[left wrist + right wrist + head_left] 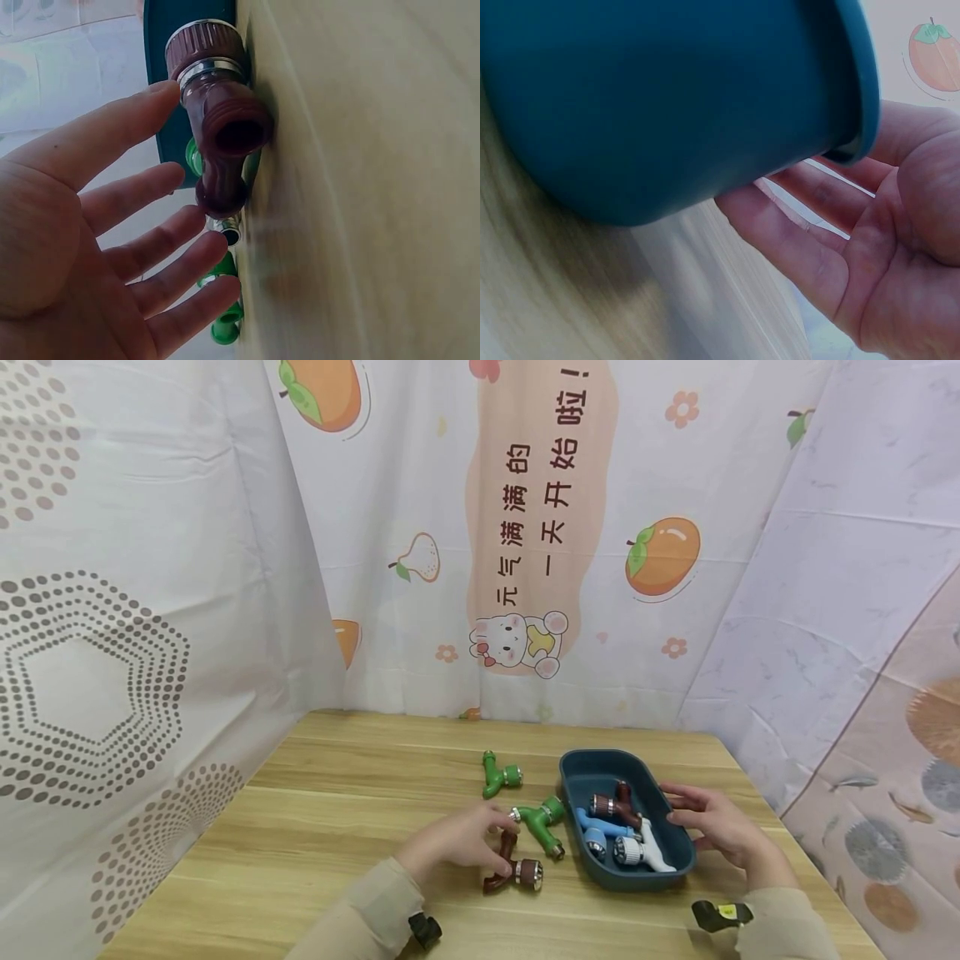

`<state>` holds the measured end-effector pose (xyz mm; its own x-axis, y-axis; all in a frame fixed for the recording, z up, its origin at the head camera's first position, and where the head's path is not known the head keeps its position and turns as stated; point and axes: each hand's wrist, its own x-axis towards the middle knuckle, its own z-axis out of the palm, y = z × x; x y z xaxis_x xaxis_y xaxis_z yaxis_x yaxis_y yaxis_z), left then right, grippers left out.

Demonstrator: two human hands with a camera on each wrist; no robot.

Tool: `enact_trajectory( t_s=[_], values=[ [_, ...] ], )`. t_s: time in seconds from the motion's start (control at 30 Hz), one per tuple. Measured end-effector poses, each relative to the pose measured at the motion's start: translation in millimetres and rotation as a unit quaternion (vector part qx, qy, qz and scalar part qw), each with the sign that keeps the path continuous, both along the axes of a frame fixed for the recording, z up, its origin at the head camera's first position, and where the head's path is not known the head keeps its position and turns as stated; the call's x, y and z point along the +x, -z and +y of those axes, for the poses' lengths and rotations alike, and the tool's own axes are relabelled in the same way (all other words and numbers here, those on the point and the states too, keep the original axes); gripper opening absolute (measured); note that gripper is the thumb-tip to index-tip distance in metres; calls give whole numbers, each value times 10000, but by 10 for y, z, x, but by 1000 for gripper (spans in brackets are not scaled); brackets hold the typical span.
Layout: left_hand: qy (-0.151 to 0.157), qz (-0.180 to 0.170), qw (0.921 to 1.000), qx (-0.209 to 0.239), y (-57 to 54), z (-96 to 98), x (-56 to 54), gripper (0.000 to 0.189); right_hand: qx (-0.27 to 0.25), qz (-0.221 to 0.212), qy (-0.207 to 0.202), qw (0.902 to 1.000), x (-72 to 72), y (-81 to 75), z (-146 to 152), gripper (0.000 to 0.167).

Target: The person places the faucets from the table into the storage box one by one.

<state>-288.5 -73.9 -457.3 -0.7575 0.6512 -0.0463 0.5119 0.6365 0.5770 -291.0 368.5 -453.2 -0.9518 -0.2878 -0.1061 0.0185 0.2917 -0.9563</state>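
Note:
A brown plastic tap (528, 874) with a ribbed knob and silver trim lies on the table. My left hand (467, 841) is right beside it. In the left wrist view the fingers of that hand (112, 217) are spread, and the thumb tip is at the tap's silver collar; whether it touches cannot be told. My right hand (723, 827) rests against the right side of a dark blue bin (626, 881), its fingers along the outer wall near the rim. Inside the bin lie another brown tap (617, 807), a blue tap (604, 828) and a white tap (651, 847).
Just left of the bin lies a green tap (542, 823), close to the left hand. Farther back is a second green tap (501, 775). All stand on a wooden table (337, 793), with printed curtains (420, 635) hanging behind and at both sides.

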Motion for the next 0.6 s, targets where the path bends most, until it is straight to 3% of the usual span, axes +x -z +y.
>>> enact_trajectory(
  t_s=[0.6],
  values=[
    [146,-90,9999,18,58,-41,-40,50,-4,34,-17,10000,8,-13,-10,67]
  ],
)
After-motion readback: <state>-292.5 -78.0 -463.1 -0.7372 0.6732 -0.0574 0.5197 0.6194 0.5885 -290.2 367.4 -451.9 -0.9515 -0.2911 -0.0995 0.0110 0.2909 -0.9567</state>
